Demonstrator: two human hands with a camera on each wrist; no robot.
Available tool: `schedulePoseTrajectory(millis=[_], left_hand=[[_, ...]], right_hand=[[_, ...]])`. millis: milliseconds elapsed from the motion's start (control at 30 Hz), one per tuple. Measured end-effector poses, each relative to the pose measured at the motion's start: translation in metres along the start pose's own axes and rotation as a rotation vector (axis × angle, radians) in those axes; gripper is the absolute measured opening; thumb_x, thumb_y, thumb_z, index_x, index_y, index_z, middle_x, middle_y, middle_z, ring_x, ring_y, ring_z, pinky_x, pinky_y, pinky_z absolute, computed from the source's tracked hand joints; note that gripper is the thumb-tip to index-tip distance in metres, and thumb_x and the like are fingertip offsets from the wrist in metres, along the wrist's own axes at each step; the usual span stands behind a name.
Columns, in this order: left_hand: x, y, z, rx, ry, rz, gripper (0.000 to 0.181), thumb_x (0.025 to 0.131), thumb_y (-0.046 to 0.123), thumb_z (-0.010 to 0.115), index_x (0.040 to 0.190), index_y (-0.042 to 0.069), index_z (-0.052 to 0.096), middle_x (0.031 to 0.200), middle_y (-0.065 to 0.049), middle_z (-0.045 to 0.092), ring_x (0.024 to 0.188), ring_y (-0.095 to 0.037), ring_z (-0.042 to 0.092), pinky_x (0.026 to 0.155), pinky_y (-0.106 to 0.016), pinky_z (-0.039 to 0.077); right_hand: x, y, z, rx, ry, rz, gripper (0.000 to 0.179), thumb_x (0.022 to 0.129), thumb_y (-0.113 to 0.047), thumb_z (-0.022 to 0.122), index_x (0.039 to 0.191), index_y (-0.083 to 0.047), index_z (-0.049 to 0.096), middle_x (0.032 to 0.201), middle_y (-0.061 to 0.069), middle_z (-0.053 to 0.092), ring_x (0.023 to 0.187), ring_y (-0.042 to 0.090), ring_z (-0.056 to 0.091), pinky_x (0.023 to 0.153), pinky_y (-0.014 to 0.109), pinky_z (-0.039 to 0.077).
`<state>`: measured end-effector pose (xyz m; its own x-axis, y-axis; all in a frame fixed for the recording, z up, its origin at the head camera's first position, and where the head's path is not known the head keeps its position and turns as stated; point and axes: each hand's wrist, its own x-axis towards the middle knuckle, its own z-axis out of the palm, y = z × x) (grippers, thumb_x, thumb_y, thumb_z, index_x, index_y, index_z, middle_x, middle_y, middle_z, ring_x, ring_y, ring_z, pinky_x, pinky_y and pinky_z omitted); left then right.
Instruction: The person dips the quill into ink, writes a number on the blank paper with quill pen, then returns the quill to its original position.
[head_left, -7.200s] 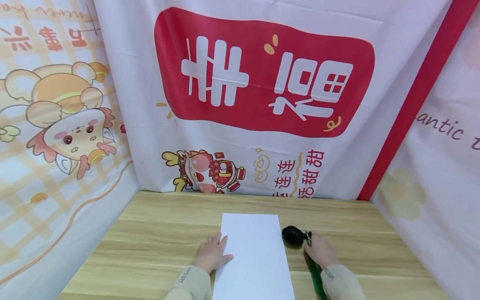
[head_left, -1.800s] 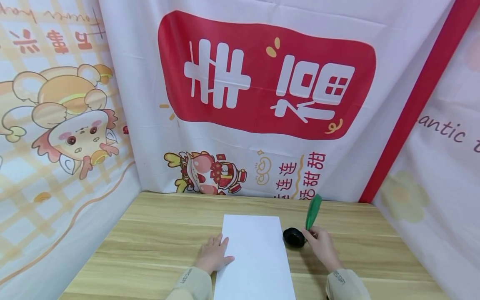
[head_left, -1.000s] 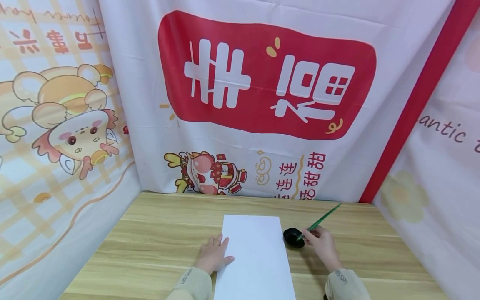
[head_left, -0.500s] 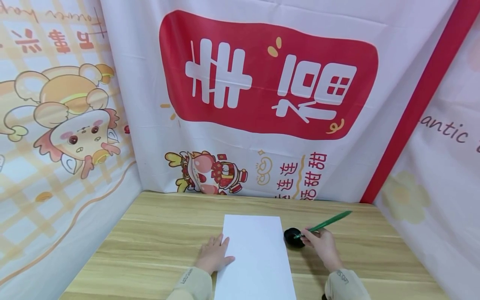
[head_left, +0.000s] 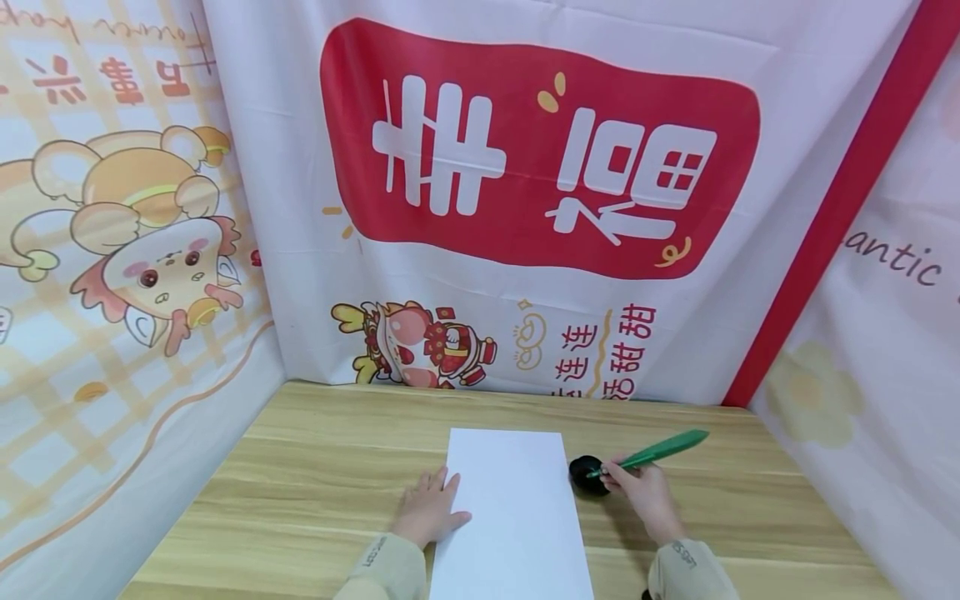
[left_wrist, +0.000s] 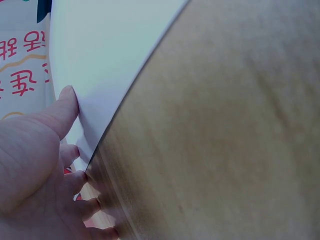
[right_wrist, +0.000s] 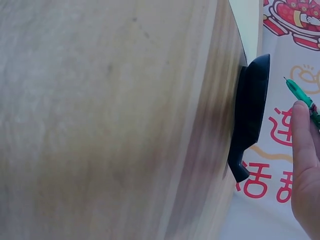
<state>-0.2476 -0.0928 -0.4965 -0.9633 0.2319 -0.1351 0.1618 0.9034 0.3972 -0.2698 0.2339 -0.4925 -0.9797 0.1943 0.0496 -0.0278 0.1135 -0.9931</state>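
A white sheet of paper [head_left: 510, 517] lies lengthwise on the wooden table. My left hand [head_left: 429, 510] rests at the paper's left edge, thumb on the sheet and fingers spread; the left wrist view shows the same hand [left_wrist: 30, 160] beside the paper's edge. My right hand [head_left: 648, 496] pinches a green pen [head_left: 663, 450] with a broad, leaf-like upper end. Its fine point aims left, overlapping a round black dish [head_left: 583, 475] in the head view. In the right wrist view the green pen [right_wrist: 300, 95] appears raised above the black dish [right_wrist: 252, 100], which has a short neck.
The wooden table [head_left: 315, 475] extends left and right of the paper. Printed cloths with a red banner [head_left: 532, 150] and cartoon figures hang behind and at both sides. A small black bit [head_left: 647, 593] shows by the right sleeve at the bottom edge.
Earlier the green pen pointed down by the dish with its leaf end towards me, then stood upright. Now it slants right, point over the dish. The left hand has stayed on the paper.
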Motion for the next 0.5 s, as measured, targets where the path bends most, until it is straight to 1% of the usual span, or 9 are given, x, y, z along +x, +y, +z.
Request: schedulePoseTrajectory(millis=[100,167,233,333,433,500], left_hand=[[0.0002,-0.0006,0.0009,0.0,0.004,0.003,0.066,0.087,0.041,0.059,0.138,0.004,0.04,0.146,-0.022,0.025,0.13,-0.048,0.017,0.099,-0.067,0.012],[0.0003,-0.001,0.0013,0.002,0.006,0.005,0.066,0.087,0.041,0.059,0.138,0.004,0.04,0.146,-0.022,0.025,0.13,-0.048,0.017,0.099,-0.067,0.012],[0.0004,-0.0012,0.0015,0.003,0.006,0.005,0.066,0.087,0.042,0.059,0.138,0.004,0.04,0.146,-0.021,0.025,0.13,-0.048,0.017,0.099,-0.067,0.012],[0.0,-0.0007,0.001,0.003,0.005,0.004,0.066,0.087,0.042,0.059,0.138,0.004,0.04,0.146,-0.021,0.025,0.13,-0.048,0.018,0.1,-0.067,0.012],[-0.0002,0.0,0.0005,0.003,0.005,0.001,0.066,0.087,0.041,0.059,0.138,0.004,0.04,0.146,-0.022,0.025,0.13,-0.048,0.018,0.1,-0.066,0.012],[-0.0003,0.0003,0.0002,0.001,0.006,-0.001,0.066,0.087,0.041,0.059,0.138,0.004,0.04,0.146,-0.022,0.025,0.13,-0.048,0.018,0.1,-0.066,0.012]], right_hand=[[-0.0002,0.0056,-0.0009,0.05,-0.025,-0.044,0.027,0.083,-0.002,0.066,0.098,0.018,0.055,0.085,0.022,0.064,0.072,0.018,0.065,0.068,0.029,0.055],[-0.0009,0.0075,-0.0012,0.069,-0.032,-0.056,0.03,0.082,-0.003,0.067,0.098,0.019,0.054,0.083,0.02,0.065,0.071,0.017,0.065,0.067,0.029,0.055],[-0.0019,0.007,-0.0002,0.076,-0.029,-0.049,0.031,0.082,-0.002,0.066,0.099,0.021,0.053,0.082,0.02,0.065,0.071,0.017,0.065,0.067,0.028,0.055],[-0.0027,0.0049,0.0022,0.049,0.0,-0.019,0.028,0.082,0.002,0.064,0.099,0.021,0.053,0.082,0.02,0.065,0.069,0.016,0.065,0.066,0.028,0.055],[-0.0027,0.0039,0.0046,0.029,0.013,0.01,0.025,0.083,0.004,0.062,0.099,0.02,0.052,0.082,0.023,0.064,0.069,0.018,0.065,0.065,0.031,0.056],[-0.0018,0.0039,0.0059,0.002,0.024,0.038,0.022,0.083,0.004,0.062,0.099,0.018,0.054,0.083,0.022,0.065,0.068,0.02,0.065,0.063,0.033,0.056]])
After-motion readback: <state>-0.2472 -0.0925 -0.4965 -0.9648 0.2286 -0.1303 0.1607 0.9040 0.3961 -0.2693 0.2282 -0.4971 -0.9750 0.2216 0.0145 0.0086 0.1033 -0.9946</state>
